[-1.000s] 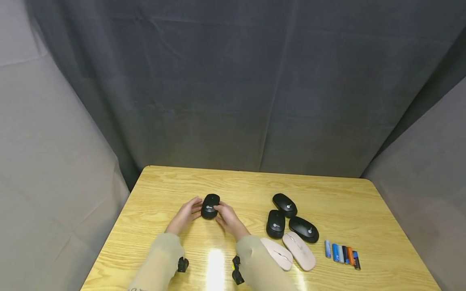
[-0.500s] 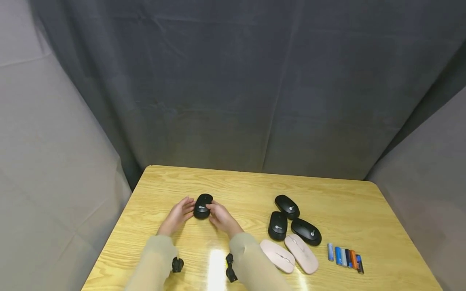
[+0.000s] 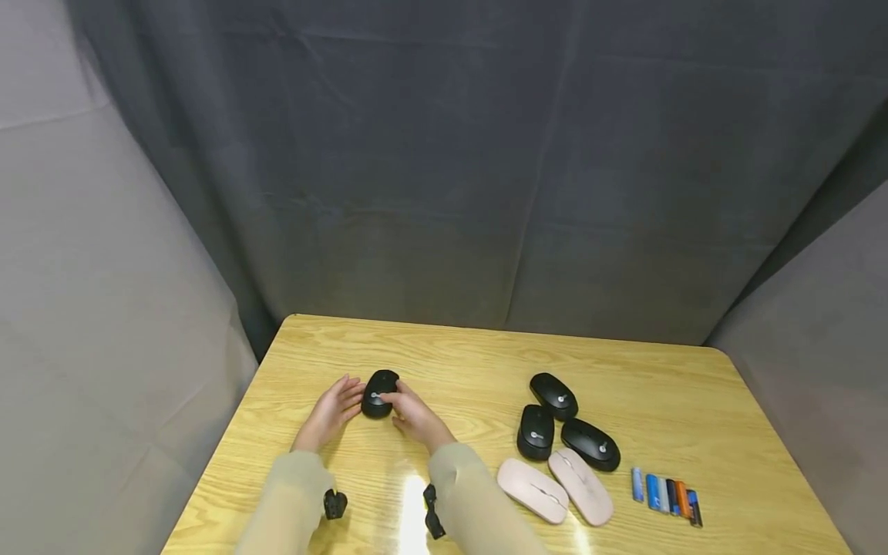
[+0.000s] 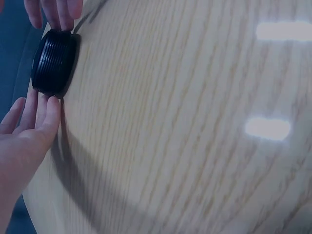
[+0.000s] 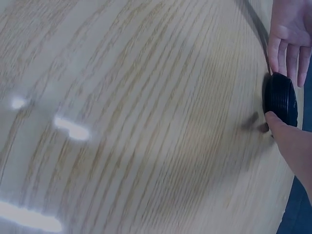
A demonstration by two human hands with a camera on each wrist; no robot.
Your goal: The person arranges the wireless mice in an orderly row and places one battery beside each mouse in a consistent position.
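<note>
One mouse set apart, both hands on it

From my distant seat: black mouse (image 3: 378,389) lies on the left part of the tabletop (image 3: 458,362), well apart from the others. Placement part done, I judge; neither hand has let go.

Left hand (image 3: 329,414): fingers straight, tips against the mouse's side. No pinch there that I can see. Right hand (image 3: 418,417): fingers also fairly straight, on the opposite side, one digit over the mouse's top. How firmly this grip bears, I cannot tell.

Left to handle, if the rest count: three more black mice (image 3: 535,433) bunched at right, two pale pink mice (image 3: 580,487) nearer me, then batteries (image 3: 654,492), most side by side, a light-blue one slightly off. No hand on any of these.
</note>
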